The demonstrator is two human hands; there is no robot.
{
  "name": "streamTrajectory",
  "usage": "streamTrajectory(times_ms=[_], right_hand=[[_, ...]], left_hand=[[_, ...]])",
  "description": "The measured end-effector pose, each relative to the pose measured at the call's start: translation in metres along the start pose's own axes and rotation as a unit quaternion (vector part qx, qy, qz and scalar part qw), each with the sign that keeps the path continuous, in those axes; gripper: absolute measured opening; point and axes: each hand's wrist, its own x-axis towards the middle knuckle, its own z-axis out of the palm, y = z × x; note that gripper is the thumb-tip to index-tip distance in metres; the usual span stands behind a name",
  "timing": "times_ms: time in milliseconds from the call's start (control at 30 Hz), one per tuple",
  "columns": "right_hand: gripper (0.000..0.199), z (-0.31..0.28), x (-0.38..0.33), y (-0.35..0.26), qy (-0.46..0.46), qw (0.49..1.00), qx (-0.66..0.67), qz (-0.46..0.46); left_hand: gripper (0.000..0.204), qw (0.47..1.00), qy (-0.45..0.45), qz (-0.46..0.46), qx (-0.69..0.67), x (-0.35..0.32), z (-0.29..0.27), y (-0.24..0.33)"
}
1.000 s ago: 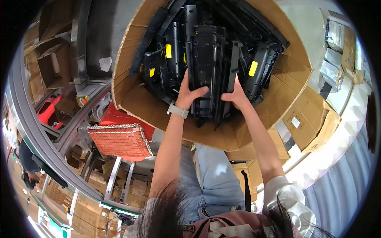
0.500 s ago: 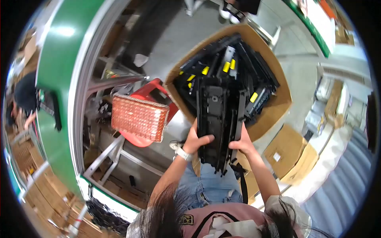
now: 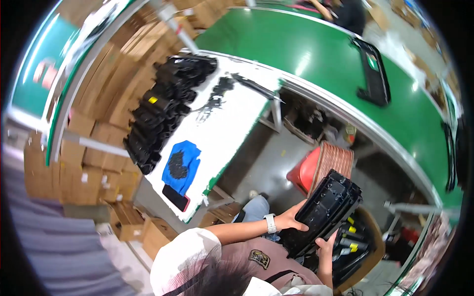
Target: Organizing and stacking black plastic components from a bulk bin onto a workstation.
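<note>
Both my hands hold a stack of black plastic trays (image 3: 330, 204), lifted above a cardboard box (image 3: 376, 236) that holds more black parts with yellow tags. My left hand (image 3: 292, 220), with a white wristwatch, grips the stack's near side. My right hand (image 3: 326, 245) supports its lower end from beneath. The stack tilts, with its ribbed underside facing me.
A red stool with a woven cushion (image 3: 323, 165) stands just beyond the stack. A white table (image 3: 232, 123) carries a long pile of black parts (image 3: 163, 111), a blue cloth (image 3: 180, 163) and a phone (image 3: 175, 197). A green conveyor (image 3: 316, 54) bears a black part (image 3: 375, 74). Cardboard boxes (image 3: 98, 148) line the left.
The stack of black trays has come up out of the cardboard box in both hands. The view has swung round, so the white table and green conveyor now show.
</note>
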Motion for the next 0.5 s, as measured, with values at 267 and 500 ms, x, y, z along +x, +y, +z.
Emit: streamTrajectory(times_ms=[267, 500], right_hand=[[0.121, 0.193, 0.142, -0.001, -0.236, 0.967, -0.073, 0.056], [0.119, 0.394, 0.22, 0.005, -0.479, 0.866, -0.067, 0.128]], left_hand=[[0.1, 0.931, 0.244, 0.256, 0.09, -0.07, -0.129, 0.108], [0.085, 0.802, 0.503, 0.301, 0.117, -0.155, -0.181, 0.212]])
